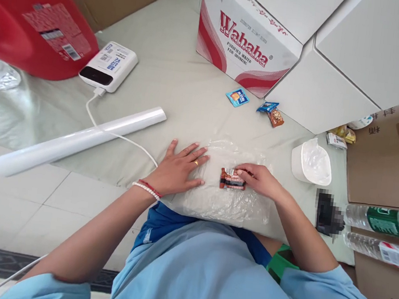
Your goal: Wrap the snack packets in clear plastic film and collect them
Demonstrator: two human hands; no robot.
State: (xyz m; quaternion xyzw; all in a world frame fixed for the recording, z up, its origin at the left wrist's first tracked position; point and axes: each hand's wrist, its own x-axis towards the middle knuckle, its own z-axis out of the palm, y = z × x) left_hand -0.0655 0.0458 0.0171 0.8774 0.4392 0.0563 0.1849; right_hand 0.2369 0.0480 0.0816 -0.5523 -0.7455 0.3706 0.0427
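White cardboard box with red swirls stands beyond crinkled clear plastic sheeting. The left hand lies splayed, released, at the sheeting's left edge. A white plastic tub holds a transparent bag. The small, rectangular, glossy brown packet lies on the sheeting, the right hand pinching its upper right corner.

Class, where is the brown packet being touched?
In the head view, the packet lies just right of centre on clear plastic, partly under the right hand.
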